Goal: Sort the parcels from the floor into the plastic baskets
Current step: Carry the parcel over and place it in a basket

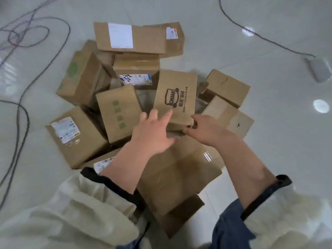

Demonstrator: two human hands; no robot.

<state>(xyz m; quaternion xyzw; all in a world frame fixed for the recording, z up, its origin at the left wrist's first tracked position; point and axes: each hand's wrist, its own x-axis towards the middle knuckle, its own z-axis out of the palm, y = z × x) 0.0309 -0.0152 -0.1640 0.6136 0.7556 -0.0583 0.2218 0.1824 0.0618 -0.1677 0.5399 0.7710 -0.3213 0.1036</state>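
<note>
Several brown cardboard parcels lie heaped on the pale floor. In the middle stands a parcel with a dark GNMK print [177,94]. My left hand [153,130] reaches over the heap with fingers spread, its fingertips at that parcel's near left edge. My right hand [203,128] is at the parcel's near right corner, fingers loosely bent, touching or just short of it. To the left lies a parcel with green print [118,112]. A large taped parcel [179,173] lies under my forearms. No plastic basket is in view.
Dark cables [23,108] loop over the floor at left, and another cable runs at the upper right to a grey box [318,69]. Parcels with white labels lie at the back [129,37] and at the near left [75,135]. Glossy floor tiles surround the heap.
</note>
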